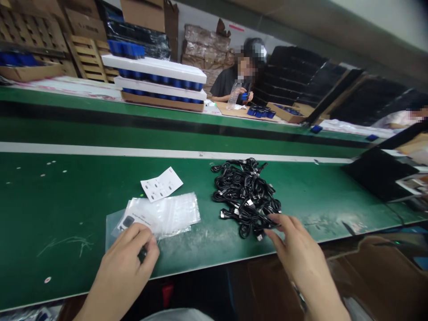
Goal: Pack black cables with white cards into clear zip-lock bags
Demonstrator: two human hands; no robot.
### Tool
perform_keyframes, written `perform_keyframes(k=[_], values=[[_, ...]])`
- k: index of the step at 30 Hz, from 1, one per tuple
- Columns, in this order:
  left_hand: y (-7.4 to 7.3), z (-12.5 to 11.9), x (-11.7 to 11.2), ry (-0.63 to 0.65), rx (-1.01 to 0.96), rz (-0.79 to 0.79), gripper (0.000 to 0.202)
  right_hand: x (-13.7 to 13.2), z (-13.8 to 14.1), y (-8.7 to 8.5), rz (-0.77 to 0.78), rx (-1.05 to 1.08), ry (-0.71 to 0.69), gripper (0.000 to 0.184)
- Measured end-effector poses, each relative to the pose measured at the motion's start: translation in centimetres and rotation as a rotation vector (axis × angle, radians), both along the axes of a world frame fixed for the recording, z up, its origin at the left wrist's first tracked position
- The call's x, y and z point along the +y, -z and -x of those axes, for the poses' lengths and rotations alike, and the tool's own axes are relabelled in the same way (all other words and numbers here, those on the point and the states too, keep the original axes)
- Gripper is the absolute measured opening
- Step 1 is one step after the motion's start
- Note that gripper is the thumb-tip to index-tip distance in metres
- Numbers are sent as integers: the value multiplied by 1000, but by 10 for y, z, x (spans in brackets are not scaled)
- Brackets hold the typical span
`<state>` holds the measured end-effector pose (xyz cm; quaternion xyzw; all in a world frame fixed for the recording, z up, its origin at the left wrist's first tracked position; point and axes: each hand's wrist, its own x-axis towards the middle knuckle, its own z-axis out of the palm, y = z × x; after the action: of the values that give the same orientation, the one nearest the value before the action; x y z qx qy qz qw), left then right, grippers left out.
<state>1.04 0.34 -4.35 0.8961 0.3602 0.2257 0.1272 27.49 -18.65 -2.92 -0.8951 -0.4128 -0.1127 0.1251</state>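
Note:
My left hand (130, 256) is closed in a pinch at the near edge of clear plastic bags (177, 214), which lie in a flat stack. A printed leaflet (142, 219) shows at the left of the stack, partly behind my fingers. A white folded instruction sheet (162, 184) lies just beyond the bags. My right hand (297, 247) is at the near right side of a heap of black USB cables (245, 191), each coiled and with metal plugs showing. Its thumb and forefinger are apart, with the fingertips at the cables' edge; no cable is lifted.
Across the green workbench (80, 187) runs a white strip (100, 149). Stacked trays of blue cylinders (163, 87) stand on the far shelf. Behind it a person (230, 82) handles a blue item beside a plastic bottle (233, 94). A black box (377, 174) stands at right.

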Motion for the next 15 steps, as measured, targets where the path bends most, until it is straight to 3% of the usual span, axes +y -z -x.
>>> perform_keyframes(k=[4,9,15], values=[[0,-1,3,12,16,41,25,-11,-17,12,61,168,-43,44],[4,0,4,32,75,68,22,13,-20,18,-29,255,-50,38],[1,-5,0,6,45,67,24,40,0,28,-94,228,33,43]])
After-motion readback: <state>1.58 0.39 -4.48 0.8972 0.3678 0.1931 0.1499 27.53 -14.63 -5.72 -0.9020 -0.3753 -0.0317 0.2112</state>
